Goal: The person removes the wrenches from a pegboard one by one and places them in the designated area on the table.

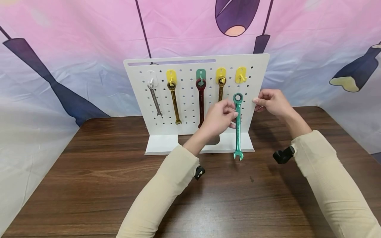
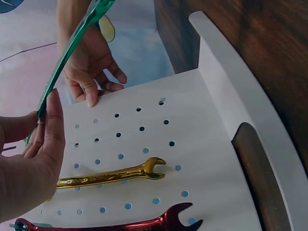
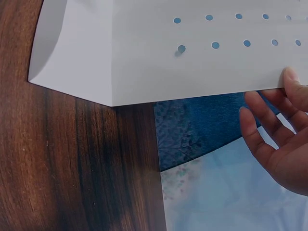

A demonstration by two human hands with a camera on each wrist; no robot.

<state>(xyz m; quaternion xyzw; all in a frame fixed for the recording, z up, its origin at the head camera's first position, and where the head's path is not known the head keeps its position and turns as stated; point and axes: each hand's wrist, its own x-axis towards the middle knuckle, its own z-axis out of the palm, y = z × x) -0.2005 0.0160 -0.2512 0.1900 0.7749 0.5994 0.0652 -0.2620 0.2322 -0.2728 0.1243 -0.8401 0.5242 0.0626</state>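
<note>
- Step in hand, seemingly: moving the shiny green metal combination wrench (image 1: 238, 124) on or off the bare yellow plastic hook (image 1: 240, 75); direction unclear. Either way, the next move calls for a steady grip.
- The wrench is before the white perforated pegboard (image 1: 188, 99), below that hook, pinched by the left hand (image 1: 220, 115).
- Its long axis is near vertical, ring end up, forked end down.
- The right hand (image 1: 274, 102) pinches the board's right edge.

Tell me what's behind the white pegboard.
A patterned cloth and part of the wooden table show behind the white pegboard; whatever it covers cannot be seen.
</note>
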